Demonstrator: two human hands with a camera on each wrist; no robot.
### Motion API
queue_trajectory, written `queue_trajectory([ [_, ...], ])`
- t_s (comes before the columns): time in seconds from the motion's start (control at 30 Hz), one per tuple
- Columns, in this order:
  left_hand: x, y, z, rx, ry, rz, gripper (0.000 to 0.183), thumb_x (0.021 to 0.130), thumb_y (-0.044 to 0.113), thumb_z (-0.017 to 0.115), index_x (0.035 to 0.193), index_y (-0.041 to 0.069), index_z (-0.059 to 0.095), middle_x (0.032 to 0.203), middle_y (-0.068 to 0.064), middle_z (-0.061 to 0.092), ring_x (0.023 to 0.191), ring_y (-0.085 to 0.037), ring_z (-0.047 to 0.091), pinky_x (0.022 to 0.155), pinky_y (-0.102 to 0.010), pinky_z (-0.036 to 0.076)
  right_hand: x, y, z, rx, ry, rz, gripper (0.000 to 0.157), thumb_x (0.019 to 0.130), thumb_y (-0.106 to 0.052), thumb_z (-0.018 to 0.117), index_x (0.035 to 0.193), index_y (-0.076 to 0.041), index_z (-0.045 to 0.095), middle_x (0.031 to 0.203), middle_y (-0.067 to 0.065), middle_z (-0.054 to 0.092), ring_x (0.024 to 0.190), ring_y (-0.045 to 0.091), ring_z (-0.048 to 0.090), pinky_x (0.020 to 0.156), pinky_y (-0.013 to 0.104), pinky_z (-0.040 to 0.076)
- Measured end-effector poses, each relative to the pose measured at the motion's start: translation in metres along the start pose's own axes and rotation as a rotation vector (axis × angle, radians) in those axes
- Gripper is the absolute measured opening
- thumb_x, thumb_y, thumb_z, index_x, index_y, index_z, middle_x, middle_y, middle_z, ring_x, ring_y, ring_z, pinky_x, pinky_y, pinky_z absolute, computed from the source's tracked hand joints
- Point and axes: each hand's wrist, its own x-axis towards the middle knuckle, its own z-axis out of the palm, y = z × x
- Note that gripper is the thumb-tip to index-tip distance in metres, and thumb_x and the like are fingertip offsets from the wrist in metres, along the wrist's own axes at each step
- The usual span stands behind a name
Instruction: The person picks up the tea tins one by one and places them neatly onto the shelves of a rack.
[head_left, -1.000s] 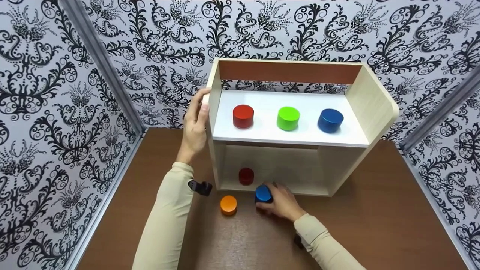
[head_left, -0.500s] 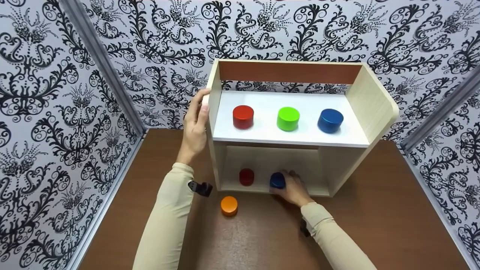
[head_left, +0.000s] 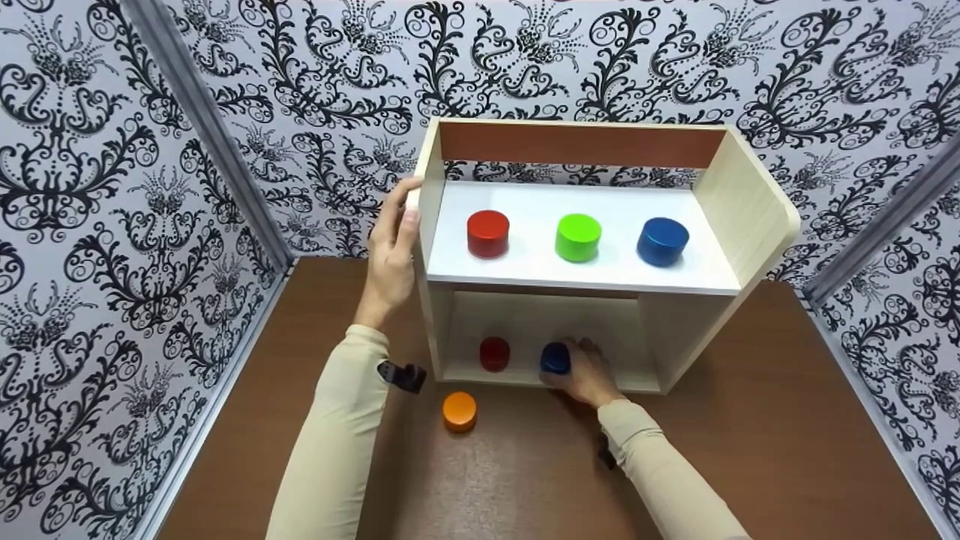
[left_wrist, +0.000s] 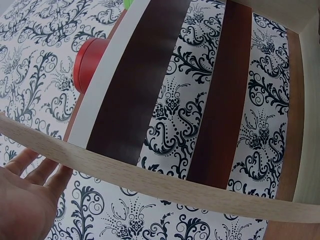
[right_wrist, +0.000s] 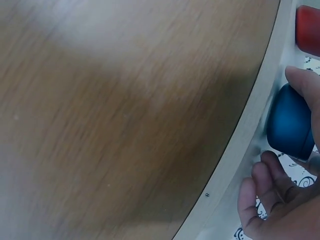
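Note:
In the head view my right hand (head_left: 589, 373) pinches a short blue cylinder (head_left: 555, 358) on the lower board of a wooden two-level shelf (head_left: 581, 279). The right wrist view shows the thumb (right_wrist: 302, 82) on one side of this blue cylinder (right_wrist: 290, 122), with the other fingers loosely bent below. Left of it stands a dark red cylinder (head_left: 494, 354) on the same board. My left hand (head_left: 391, 251) rests against the outer face of the shelf's left side panel (head_left: 426, 225); in the left wrist view, the panel edge hides its fingertips.
Red (head_left: 487, 234), green (head_left: 577, 238) and blue (head_left: 662, 241) cylinders stand in a row on the white upper board. An orange cylinder (head_left: 460, 412) is on the brown table (head_left: 510, 480) in front. A patterned wall (head_left: 322, 82) rises behind the shelf.
My right hand has carried the blue cylinder from the table in front, up and right onto the lower board. Over the last half second it barely moves. The left hand stays put.

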Motion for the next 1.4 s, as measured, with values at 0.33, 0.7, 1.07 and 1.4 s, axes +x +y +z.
queue_trajectory([
  [0.33,0.000,0.000,0.000,-0.027,-0.017,-0.006,0.041,0.105,0.019,0.041,0.142,0.002,0.049,0.116,-0.030,0.054,0.096,-0.044,0.054,0.081,-0.045,0.050,0.002,0.001,0.003,-0.010,-0.001,-0.007,0.072,0.076,-0.034,0.086,0.131,0.003,0.057,0.118,0.028,0.055,0.113,0.050,0.051,0.093,0.066,0.045],
  [0.7,0.000,-0.001,0.000,-0.026,-0.015,0.001,0.041,0.105,0.019,0.041,0.142,0.003,0.049,0.118,-0.031,0.055,0.098,-0.046,0.056,0.081,-0.046,0.052,0.003,0.002,0.007,-0.037,0.014,-0.001,0.077,0.077,-0.037,0.084,0.134,0.005,0.055,0.119,0.031,0.054,0.115,0.053,0.049,0.091,0.067,0.043],
  [1.07,-0.001,-0.001,0.000,-0.020,-0.014,-0.007,0.042,0.105,0.020,0.041,0.142,0.004,0.049,0.120,-0.029,0.055,0.098,-0.044,0.056,0.082,-0.042,0.052,0.001,0.005,0.000,-0.037,0.025,0.002,0.076,0.074,-0.042,0.088,0.133,-0.003,0.058,0.120,0.027,0.056,0.112,0.048,0.053,0.089,0.065,0.046],
  [1.4,0.001,-0.003,0.000,-0.044,-0.009,0.026,0.040,0.105,0.016,0.041,0.141,0.001,0.049,0.122,-0.031,0.054,0.103,-0.044,0.052,0.090,-0.045,0.048,-0.011,-0.001,-0.018,-0.052,0.110,-0.094,0.080,0.070,-0.042,0.092,0.135,-0.007,0.061,0.115,0.021,0.058,0.111,0.046,0.055,0.086,0.063,0.048],
])
